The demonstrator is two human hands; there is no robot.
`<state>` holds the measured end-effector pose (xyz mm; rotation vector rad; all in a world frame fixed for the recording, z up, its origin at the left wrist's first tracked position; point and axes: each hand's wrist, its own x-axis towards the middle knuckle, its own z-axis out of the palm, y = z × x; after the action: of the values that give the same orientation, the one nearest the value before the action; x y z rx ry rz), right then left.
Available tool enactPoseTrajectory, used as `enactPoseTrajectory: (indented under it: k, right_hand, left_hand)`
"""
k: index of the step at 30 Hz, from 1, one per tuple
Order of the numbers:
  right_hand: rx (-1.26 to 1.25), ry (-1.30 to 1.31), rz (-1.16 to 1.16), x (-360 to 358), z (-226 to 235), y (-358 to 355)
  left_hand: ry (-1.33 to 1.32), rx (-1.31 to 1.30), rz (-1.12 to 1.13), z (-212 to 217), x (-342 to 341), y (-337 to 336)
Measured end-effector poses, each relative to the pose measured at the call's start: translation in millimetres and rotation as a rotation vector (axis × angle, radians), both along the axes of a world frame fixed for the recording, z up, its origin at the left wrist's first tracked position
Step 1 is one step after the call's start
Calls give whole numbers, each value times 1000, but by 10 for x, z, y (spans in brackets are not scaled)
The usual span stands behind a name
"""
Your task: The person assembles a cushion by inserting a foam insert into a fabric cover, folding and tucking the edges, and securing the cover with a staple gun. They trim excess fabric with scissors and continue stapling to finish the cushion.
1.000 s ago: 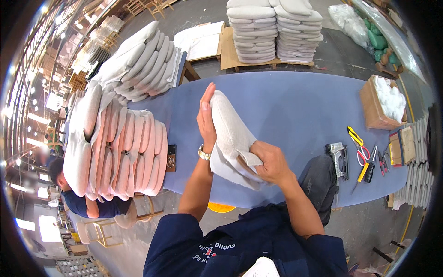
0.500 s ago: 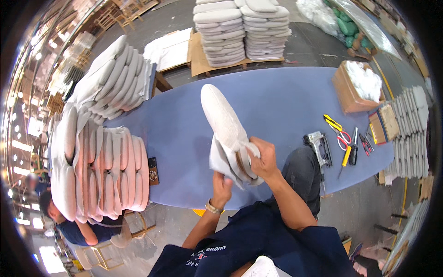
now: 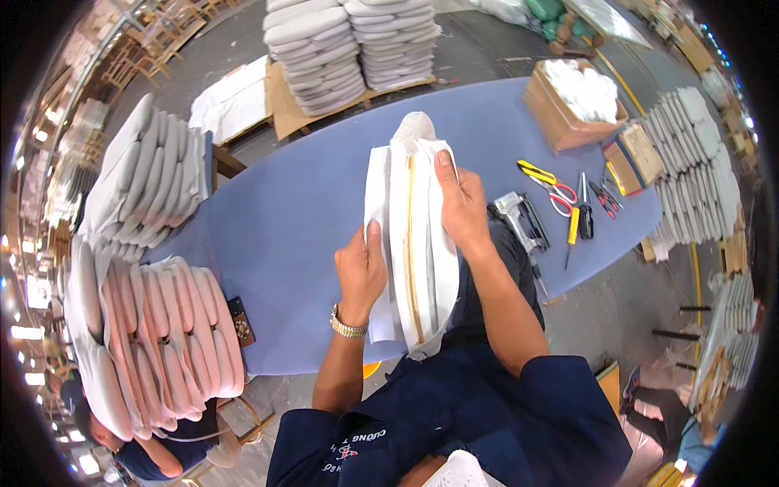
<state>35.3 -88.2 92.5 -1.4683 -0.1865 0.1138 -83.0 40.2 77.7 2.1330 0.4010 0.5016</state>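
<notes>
A pale grey fabric-covered seat cushion (image 3: 398, 243) stands on edge over the near side of the blue table. A tan, wood-like strip (image 3: 412, 243) runs along its narrow side between white fabric flaps. My left hand (image 3: 361, 266) is closed on the flap at the cushion's left side, thumb up. On the other side my right hand (image 3: 464, 203) grips the cushion's upper part, its thumb over the fabric edge. Close to my right forearm lies a staple gun (image 3: 519, 221). The cushion hides some of the fingers of both hands.
The blue table (image 3: 284, 211) bears red-handled scissors (image 3: 558, 196), a yellow cutter (image 3: 535, 172), a yellow screwdriver (image 3: 574, 226) and pliers (image 3: 603, 200). A carton (image 3: 560, 114) of white material stands far right. Stacked cushions (image 3: 162, 333) rise at left, where another person (image 3: 146, 446) sits.
The cushion has turned from a slant to nearly upright, showing its narrow side with the tan strip. My left hand has risen along it, and the view has shifted right.
</notes>
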Motion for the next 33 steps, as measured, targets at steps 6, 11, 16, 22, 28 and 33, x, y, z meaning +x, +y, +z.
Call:
enactPoseTrajectory:
  k: [6,11,16,22,28,33]
  right_hand:
    - [-431,172,-233,579,-1113,-455]
    - [-518,49,-327,564,-1362,-899]
    - [-449,164,-311,748,-1536,-790]
    - [-392,229,-227,941,-1508,-517]
    - [-347,207,-222,1041,-1641,-323]
    - [-264,151,-199,1080,-1649,-226]
  left_hand:
    - [212,32,-134,-997,760,-355]
    - [220,52,-295,-979,737,-739]
    - [341,14,-325,-1002,1127,-576]
    - [-68,201,-378,-1009,2032,-598]
    - [-45,191,-349,-1328,2396,-475]
    - [135,169,-353,-1035,2549,-270]
